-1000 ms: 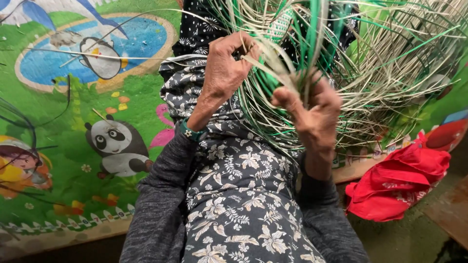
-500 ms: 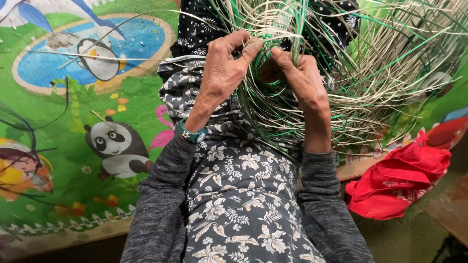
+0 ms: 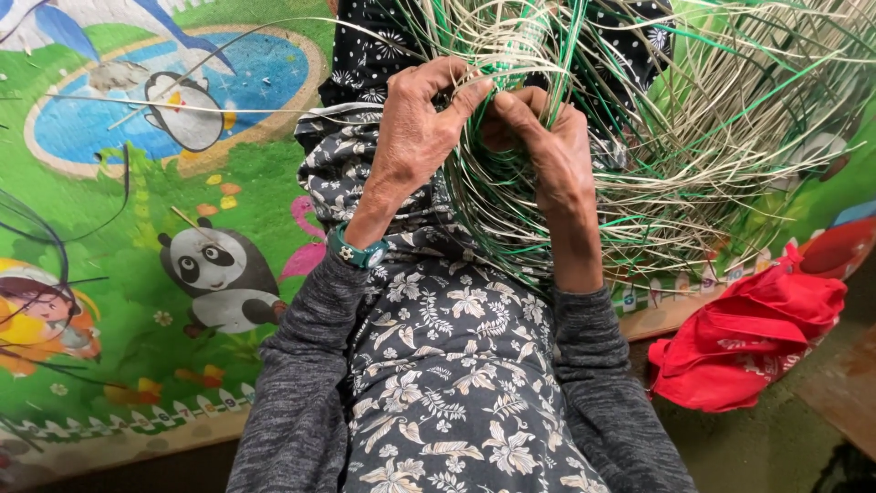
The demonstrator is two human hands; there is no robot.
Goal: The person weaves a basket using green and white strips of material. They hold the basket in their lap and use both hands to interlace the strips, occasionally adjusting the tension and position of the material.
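Head camera looks down at two bare hands busy with a big bundle of thin strips (image 3: 639, 137), some pale like straw and some bright green. The left hand (image 3: 415, 128) has its fingers bent and pinched shut on a few pale strips near the top of the woven part. The right hand (image 3: 547, 146) sits just beside it, thumb touching the left hand's fingers, and its fingers are curled tight around more strips. Between the hands, up near the top edge of the picture, a small woven patch (image 3: 511, 41) shows where pale and green strips already cross over and under each other. That patch looks neat but small. Most of the strips are loose and stick out to the right and down like wild hair, so I think only a small bit of the weaving is done and a lot is left. The bundle rests on the person's lap, over a flowery dress (image 3: 438, 365). A teal wristwatch (image 3: 356, 251) is on the left wrist, and grey sleeves (image 3: 292, 393) cover both arms. Under it all lies a bright play mat (image 3: 137, 301) with a panda and a penguin on it. A red cloth (image 3: 748, 338) lies crumpled to the right, well apart from the hands.
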